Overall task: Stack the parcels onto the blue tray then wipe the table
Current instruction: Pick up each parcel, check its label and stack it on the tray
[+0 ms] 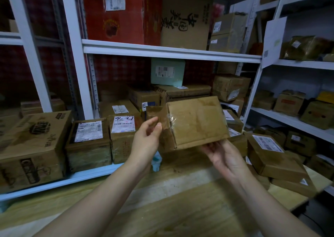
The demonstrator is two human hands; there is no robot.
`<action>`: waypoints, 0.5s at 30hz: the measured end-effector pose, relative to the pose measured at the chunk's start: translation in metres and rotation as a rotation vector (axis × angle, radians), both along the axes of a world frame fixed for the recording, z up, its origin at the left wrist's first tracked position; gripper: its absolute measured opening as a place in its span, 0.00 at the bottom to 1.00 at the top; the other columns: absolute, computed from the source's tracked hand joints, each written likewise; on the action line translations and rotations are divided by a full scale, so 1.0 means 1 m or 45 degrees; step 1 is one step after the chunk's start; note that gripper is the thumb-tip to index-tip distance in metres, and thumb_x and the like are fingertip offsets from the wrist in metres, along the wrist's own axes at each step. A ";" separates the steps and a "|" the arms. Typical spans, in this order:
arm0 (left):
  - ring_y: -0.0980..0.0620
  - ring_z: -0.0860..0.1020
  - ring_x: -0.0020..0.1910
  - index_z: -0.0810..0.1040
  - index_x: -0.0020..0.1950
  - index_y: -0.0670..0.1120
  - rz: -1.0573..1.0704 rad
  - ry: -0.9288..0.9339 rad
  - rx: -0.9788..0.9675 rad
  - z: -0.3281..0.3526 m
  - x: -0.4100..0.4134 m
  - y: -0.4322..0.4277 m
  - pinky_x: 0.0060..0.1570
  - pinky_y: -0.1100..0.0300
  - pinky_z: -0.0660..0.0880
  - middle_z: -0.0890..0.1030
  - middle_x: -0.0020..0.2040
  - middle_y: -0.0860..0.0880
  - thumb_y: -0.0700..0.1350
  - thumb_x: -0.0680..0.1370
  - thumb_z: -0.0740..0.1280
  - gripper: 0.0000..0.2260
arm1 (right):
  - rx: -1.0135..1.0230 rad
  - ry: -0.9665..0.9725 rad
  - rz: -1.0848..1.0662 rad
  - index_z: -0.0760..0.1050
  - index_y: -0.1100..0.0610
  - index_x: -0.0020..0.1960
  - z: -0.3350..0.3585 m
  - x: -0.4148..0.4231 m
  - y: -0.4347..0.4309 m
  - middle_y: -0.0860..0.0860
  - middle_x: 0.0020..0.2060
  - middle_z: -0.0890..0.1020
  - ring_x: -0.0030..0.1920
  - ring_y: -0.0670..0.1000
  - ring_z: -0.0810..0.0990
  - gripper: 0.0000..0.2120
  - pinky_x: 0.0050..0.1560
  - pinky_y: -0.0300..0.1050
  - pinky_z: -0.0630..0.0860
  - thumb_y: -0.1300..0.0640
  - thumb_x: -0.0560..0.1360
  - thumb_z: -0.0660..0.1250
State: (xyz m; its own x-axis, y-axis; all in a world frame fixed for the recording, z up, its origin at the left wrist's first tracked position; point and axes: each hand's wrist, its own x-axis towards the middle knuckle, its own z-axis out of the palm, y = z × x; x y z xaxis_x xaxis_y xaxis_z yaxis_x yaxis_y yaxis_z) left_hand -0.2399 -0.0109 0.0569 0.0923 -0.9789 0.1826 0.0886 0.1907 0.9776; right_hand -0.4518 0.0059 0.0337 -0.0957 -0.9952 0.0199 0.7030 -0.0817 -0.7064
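A flat brown cardboard parcel (195, 122) is held up in the air above the wooden table (171, 209). My right hand (224, 157) grips it from below at its lower right edge. My left hand (147, 140) is at the parcel's left end, thumb and fingers slightly apart, touching or nearly touching the taped flap. A pale blue object (156, 161), perhaps part of the blue tray, peeks out behind my left wrist; most of it is hidden. Two more parcels (276, 157) lie stacked at the table's right edge.
White metal shelving (162, 51) stands right behind the table, packed with cardboard boxes (88, 142). A second shelf unit (296, 121) with boxes fills the right side. A big box (34, 146) sits on the low shelf at left.
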 end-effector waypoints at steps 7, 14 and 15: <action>0.53 0.78 0.49 0.81 0.49 0.53 -0.060 0.056 0.280 0.002 0.005 0.000 0.50 0.57 0.70 0.84 0.47 0.53 0.66 0.79 0.55 0.21 | 0.034 0.127 -0.102 0.80 0.60 0.56 0.002 0.000 -0.001 0.60 0.58 0.84 0.61 0.57 0.82 0.09 0.63 0.56 0.78 0.63 0.79 0.65; 0.51 0.81 0.49 0.82 0.54 0.50 -0.176 0.062 0.453 -0.004 0.009 0.002 0.42 0.57 0.72 0.85 0.46 0.50 0.62 0.78 0.61 0.19 | 0.044 0.141 -0.218 0.78 0.55 0.64 0.006 0.000 -0.005 0.58 0.56 0.85 0.56 0.54 0.85 0.17 0.52 0.47 0.84 0.61 0.75 0.69; 0.50 0.80 0.52 0.81 0.56 0.50 -0.164 0.068 0.458 -0.004 0.008 0.003 0.43 0.57 0.73 0.84 0.50 0.50 0.58 0.79 0.63 0.14 | 0.049 0.128 -0.217 0.78 0.55 0.65 0.006 0.001 -0.005 0.58 0.57 0.84 0.57 0.54 0.84 0.19 0.52 0.48 0.83 0.61 0.75 0.70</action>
